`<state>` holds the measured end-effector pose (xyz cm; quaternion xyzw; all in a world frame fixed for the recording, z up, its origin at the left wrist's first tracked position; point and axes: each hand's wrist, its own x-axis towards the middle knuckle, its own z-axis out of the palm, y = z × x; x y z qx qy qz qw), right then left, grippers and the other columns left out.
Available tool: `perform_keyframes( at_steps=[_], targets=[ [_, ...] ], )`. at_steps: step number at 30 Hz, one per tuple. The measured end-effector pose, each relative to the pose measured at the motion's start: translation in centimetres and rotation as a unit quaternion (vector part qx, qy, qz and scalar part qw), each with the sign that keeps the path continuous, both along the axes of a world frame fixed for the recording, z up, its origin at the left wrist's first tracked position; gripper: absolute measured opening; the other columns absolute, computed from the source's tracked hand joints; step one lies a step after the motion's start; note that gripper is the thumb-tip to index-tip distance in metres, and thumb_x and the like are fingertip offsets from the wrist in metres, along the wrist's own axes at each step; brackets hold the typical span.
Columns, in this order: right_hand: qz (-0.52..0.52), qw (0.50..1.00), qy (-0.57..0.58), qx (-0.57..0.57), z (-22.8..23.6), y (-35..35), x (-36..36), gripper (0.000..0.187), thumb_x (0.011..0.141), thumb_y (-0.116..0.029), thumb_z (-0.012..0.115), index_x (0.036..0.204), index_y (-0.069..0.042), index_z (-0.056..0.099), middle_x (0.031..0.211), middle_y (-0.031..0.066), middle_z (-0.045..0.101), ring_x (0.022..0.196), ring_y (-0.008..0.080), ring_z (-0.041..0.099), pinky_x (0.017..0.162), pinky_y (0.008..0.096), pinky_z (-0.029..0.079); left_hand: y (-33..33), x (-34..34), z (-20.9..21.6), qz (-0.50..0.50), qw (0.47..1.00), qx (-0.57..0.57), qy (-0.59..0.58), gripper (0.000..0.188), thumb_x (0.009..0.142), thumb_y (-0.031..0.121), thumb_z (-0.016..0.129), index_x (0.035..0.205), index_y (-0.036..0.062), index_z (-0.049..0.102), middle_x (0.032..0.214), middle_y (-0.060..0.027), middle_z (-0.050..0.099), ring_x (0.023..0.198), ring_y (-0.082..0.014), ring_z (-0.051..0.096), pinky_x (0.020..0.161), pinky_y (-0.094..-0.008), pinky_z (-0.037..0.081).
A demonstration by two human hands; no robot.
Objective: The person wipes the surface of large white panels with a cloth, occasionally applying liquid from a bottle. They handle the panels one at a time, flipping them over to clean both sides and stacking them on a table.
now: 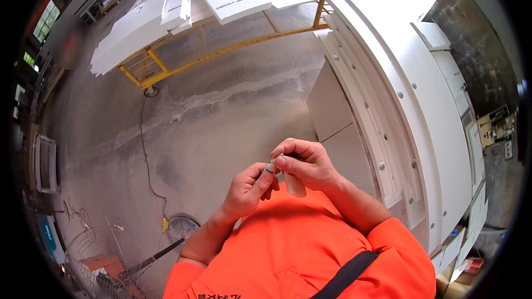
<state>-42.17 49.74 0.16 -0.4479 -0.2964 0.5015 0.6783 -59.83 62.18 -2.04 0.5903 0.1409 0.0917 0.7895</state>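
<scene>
Orange shirt (288,243) lies nearest, one; just above it two hands, left hand (248,190) and right hand (307,163), both pinch narrowly at one small pale piece (295,185), which likely wants light fingertips and steady wrists. Rightward lies one stack of white boards (435,116); farther ahead stands one yellow trolley (221,50), one wheel (151,92) showing.

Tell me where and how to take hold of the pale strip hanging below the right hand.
Probably by the free lower end of the pale strip, pinched across its flat faces, from the front: that end hangs uncovered, the right hand hides its top, and the orange shirt is behind it.
</scene>
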Motion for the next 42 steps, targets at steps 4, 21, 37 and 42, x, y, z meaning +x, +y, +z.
perform_keyframes(
  at_steps=[4, 21, 37, 42],
  targets=[
    [0.057, 0.989, -0.138, 0.007, -2.0, 7.7, 3.5, 0.012, 0.104, -0.009, 0.067, 0.112, 0.000, 0.069, 0.094, 0.0041, 0.075, 0.085, 0.0073, 0.067, 0.074, 0.0259, 0.055, 5.2, 1.4, -1.3, 0.061, 0.998, 0.010, 0.009, 0.031, 0.113, 0.028, 0.052, 0.122, 0.0005, 0.063, 0.088, -0.0042, 0.067, 0.068, -0.0074, 0.058, 0.062, -0.0243, 0.049],
    [0.122, 0.924, -0.362, -0.001, 2.3, 32.5, 29.5, 0.013, 0.094, -0.010, 0.076, 0.102, -0.001, 0.071, 0.088, 0.0120, 0.070, 0.076, 0.0242, 0.070, 0.066, 0.0352, 0.053, 32.1, 25.6, 1.1, -0.047, 0.993, -0.094, 0.043, 0.032, 0.111, 0.031, 0.056, 0.117, 0.0007, 0.067, 0.080, -0.0019, 0.062, 0.063, -0.0084, 0.052, 0.056, -0.0245, 0.042],
    [-0.110, 0.843, -0.487, -0.199, -3.4, 61.4, 38.7, 0.038, 0.100, -0.026, 0.068, 0.071, -0.002, 0.061, 0.065, 0.0099, 0.063, 0.056, 0.0207, 0.064, 0.049, 0.0350, 0.046, 65.4, 42.8, -6.1, -0.161, 0.970, 0.171, -0.060, 0.024, 0.108, 0.028, 0.061, 0.105, 0.0039, 0.064, 0.081, -0.0023, 0.064, 0.065, -0.0166, 0.060, 0.058, -0.0343, 0.047],
    [-0.070, 0.916, -0.194, -0.343, -3.1, 76.8, 40.2, 0.049, 0.105, -0.038, 0.063, 0.075, 0.001, 0.066, 0.063, 0.0032, 0.063, 0.060, 0.0085, 0.061, 0.053, 0.0307, 0.046, 80.9, 44.9, -4.8, -0.109, 0.873, 0.465, -0.098, 0.019, 0.100, 0.022, 0.069, 0.097, 0.0039, 0.062, 0.085, -0.0164, 0.068, 0.074, -0.0383, 0.068, 0.062, -0.0444, 0.054]
  ],
)
